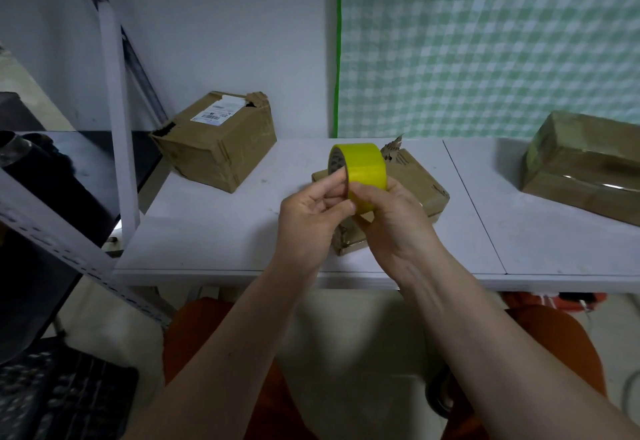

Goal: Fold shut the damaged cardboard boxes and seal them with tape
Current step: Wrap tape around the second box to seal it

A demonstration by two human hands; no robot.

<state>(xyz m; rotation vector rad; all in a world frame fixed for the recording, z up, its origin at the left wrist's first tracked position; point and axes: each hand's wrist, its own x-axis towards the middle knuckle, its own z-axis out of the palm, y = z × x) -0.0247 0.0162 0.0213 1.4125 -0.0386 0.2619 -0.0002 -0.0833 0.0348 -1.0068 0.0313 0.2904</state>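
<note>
We hold a roll of yellow adhesive tape (360, 173) up in both hands above the middle of the white table (214, 231). Our left hand (311, 214) pinches the roll's left rim between curled thumb and fingers, with a fingertip at the cardboard core. Our right hand (391, 221) cups the roll from below and the right, its thumb pressed on the yellow band. Directly under and behind the roll lies a small flat brown cardboard box (422, 183) with a torn, ragged far corner; our hands hide most of its near part. At the far left of the table stands a larger brown cardboard box with a white shipping label (221, 141), its top edges ripped and crushed. Far right rests a long brown cardboard box wrapped in glossy clear tape (585, 166), well apart from the others. A green checked cloth (485, 41) hangs behind the table.
</note>
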